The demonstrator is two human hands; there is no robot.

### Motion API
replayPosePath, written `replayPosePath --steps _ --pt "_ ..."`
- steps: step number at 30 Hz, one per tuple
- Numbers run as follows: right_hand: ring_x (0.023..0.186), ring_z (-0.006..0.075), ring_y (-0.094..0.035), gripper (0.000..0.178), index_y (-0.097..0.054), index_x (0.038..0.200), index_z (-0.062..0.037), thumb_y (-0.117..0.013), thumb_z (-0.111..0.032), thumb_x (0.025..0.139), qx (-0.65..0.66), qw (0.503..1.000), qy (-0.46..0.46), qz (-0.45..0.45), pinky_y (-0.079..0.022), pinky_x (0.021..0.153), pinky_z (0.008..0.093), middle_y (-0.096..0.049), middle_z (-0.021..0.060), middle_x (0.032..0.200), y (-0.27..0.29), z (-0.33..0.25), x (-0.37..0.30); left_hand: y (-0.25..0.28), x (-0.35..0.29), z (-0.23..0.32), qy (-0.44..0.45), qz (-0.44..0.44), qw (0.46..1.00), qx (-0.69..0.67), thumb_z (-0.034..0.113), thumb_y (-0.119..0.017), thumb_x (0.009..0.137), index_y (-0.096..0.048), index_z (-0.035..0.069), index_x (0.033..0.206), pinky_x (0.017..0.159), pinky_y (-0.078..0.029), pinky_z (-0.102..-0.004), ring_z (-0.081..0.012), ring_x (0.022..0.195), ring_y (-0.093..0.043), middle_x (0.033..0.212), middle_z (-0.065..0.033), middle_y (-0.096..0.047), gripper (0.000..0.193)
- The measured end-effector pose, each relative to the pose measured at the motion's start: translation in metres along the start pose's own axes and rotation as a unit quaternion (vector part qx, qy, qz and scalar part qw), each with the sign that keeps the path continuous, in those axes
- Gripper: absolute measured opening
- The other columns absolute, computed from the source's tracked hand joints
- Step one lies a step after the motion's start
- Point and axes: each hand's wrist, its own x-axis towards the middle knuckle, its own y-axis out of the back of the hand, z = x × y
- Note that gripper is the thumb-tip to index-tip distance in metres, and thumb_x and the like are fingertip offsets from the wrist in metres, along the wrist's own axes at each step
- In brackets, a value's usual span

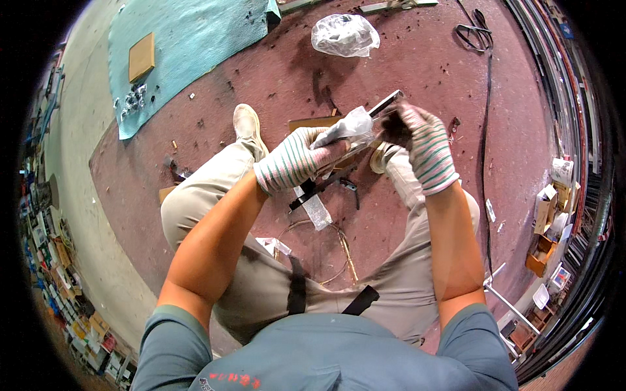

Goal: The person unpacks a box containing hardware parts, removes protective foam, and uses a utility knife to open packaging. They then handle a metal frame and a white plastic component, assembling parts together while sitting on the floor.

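My left hand (295, 160), in a white glove with green stripes, is closed around a metal piece partly covered in clear plastic wrap (354, 125). A slim dark bar with a bright edge (385, 103) juts out of it to the upper right. At that far end is my right hand (427, 146), in a matching glove with blackened fingertips. Its fingers are curled in against the end of the piece, and what they pinch is blurred. Below my hands, a dark metal strip (313, 194) and a strip of bubble wrap (317, 214) lie between my legs.
A cardboard piece (310, 124) lies beyond my hands on the red floor (222, 98). Farther off are a crumpled clear plastic bag (345, 35) and a teal sheet (189, 39) bearing a brown box (141, 57). A black cable (486, 130) runs down the right side, near stacked long profiles (590, 130).
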Motion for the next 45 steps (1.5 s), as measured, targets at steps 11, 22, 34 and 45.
replayPosePath --steps 11,22,34,45 --pt "0.061 0.0041 -0.050 0.019 -0.068 0.104 -0.0034 -0.064 -0.020 0.096 -0.038 0.994 -0.027 -0.096 -0.042 0.051 0.0214 -0.059 -0.0017 0.074 -0.018 -0.017 -0.018 -0.001 -0.006 0.017 -0.005 0.004 0.999 -0.033 0.034 -0.069 0.089 -0.063 0.004 0.100 0.047 -0.037 -0.0245 -0.0065 0.052 -0.047 0.067 0.0023 -0.054 0.033" --pt "0.052 0.0009 -0.040 0.041 -0.060 0.119 -0.0053 -0.065 -0.037 0.094 -0.050 0.986 -0.007 -0.159 -0.031 0.047 0.0180 -0.056 -0.0022 0.072 -0.029 0.000 -0.018 0.005 -0.005 0.008 -0.009 0.015 0.997 -0.072 0.030 -0.072 0.088 -0.067 0.005 0.101 0.048 -0.038 -0.0224 -0.0046 0.054 -0.050 0.069 0.0027 -0.059 0.029" --pt "0.064 0.0043 -0.057 0.026 -0.070 0.099 -0.0045 -0.072 -0.030 0.092 -0.117 0.985 0.048 -0.116 -0.045 0.059 0.0193 -0.067 -0.0018 0.076 -0.031 0.003 -0.016 0.008 -0.005 0.007 -0.019 0.014 0.999 -0.031 0.036 -0.071 0.086 -0.064 0.003 0.099 0.049 -0.040 -0.0256 -0.0080 0.054 -0.050 0.069 0.0013 -0.056 0.036" --pt "0.066 0.0040 -0.055 0.022 -0.071 0.093 -0.0069 -0.069 -0.029 0.092 -0.231 0.959 0.105 -0.126 -0.042 0.068 0.0210 -0.067 -0.0033 0.072 -0.020 0.011 -0.014 0.007 -0.006 0.009 -0.012 0.010 0.999 -0.041 0.029 -0.070 0.090 -0.068 0.004 0.102 0.050 -0.038 -0.0216 -0.0031 0.058 -0.050 0.073 0.0039 -0.060 0.028"
